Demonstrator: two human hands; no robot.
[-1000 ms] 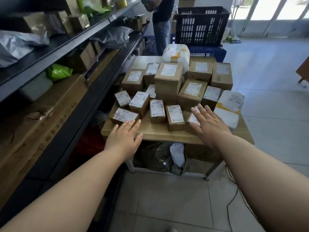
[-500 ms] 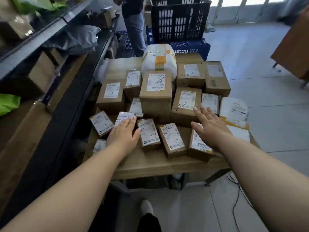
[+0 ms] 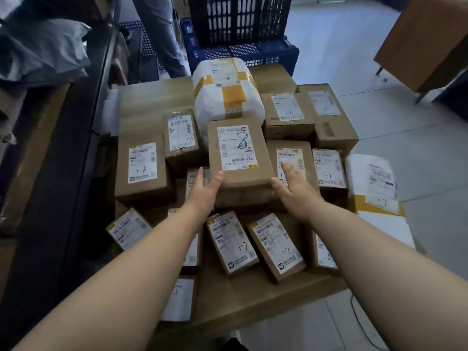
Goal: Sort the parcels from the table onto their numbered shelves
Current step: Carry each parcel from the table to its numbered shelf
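Observation:
A wooden table (image 3: 253,297) carries several labelled cardboard parcels. In the middle stands a taller box marked 1-8 (image 3: 238,153). My left hand (image 3: 205,191) is at that box's lower left corner, fingers straight, thumb near its side. My right hand (image 3: 293,188) is at its lower right corner, fingers spread over a box marked 1-6 (image 3: 291,158). Neither hand grips anything. Small boxes marked 1-7 (image 3: 231,241) lie at the front. A white bag parcel with yellow tape (image 3: 225,92) sits behind the 1-8 box.
Dark metal shelves (image 3: 83,138) with grey bags run along the left. A dark plastic crate (image 3: 240,19) stands on a blue crate behind the table, beside a standing person's legs (image 3: 159,36). A wooden cabinet (image 3: 425,41) is at the far right, tiled floor around it.
Both hands have moved forward from the front row of small boxes to either side of the 1-8 box. The view has come closer to the table.

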